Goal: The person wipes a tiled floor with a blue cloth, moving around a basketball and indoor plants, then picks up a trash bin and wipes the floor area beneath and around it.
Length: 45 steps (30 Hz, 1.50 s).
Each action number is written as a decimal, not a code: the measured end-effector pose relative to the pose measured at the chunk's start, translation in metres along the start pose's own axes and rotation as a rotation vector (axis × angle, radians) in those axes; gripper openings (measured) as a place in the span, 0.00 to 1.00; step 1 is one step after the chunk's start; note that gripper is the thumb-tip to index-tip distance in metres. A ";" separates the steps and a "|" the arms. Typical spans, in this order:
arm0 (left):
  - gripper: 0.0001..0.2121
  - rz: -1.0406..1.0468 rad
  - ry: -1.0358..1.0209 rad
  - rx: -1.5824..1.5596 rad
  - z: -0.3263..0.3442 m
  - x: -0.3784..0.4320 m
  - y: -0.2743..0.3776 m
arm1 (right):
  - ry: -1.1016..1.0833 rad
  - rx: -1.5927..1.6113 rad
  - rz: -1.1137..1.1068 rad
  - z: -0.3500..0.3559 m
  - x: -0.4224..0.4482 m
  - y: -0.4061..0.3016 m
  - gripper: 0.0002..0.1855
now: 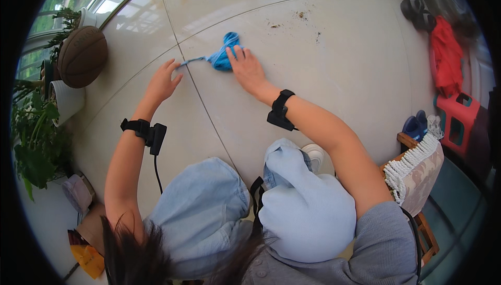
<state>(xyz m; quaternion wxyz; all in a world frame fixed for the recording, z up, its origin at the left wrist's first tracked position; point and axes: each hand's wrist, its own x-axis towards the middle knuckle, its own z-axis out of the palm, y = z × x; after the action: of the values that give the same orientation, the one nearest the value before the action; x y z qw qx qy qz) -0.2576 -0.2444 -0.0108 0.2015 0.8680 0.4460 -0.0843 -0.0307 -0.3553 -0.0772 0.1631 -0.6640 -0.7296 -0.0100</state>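
A small blue cloth item [223,58] lies bunched on the tiled floor [297,62], with a thin blue string or strap reaching out to its left. My right hand [247,67] rests its fingertips on the right side of the cloth. My left hand [164,79] is at the string's left end, fingers apart and touching or nearly touching it; whether it pinches the string cannot be told. Each wrist wears a black strap with a small black device. Beyond the cloth, to the right, are scattered brown crumbs or dirt [301,15].
A basketball [83,57] and potted plants [37,140] stand along the left, by a window. At right are a red plastic stool [458,118], red cloth [446,58], blue slippers [414,126] and a wooden chair with a fringed cover [417,171].
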 end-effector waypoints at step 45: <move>0.18 0.014 0.108 0.034 0.025 0.019 0.001 | 0.241 0.411 0.540 -0.111 -0.095 0.200 0.23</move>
<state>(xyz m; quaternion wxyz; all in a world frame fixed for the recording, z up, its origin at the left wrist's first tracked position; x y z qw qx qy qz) -0.2449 -0.2415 -0.0397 0.1629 0.8778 0.4484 -0.0433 0.1951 -0.4492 -0.0366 0.3747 -0.7801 -0.4904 0.1023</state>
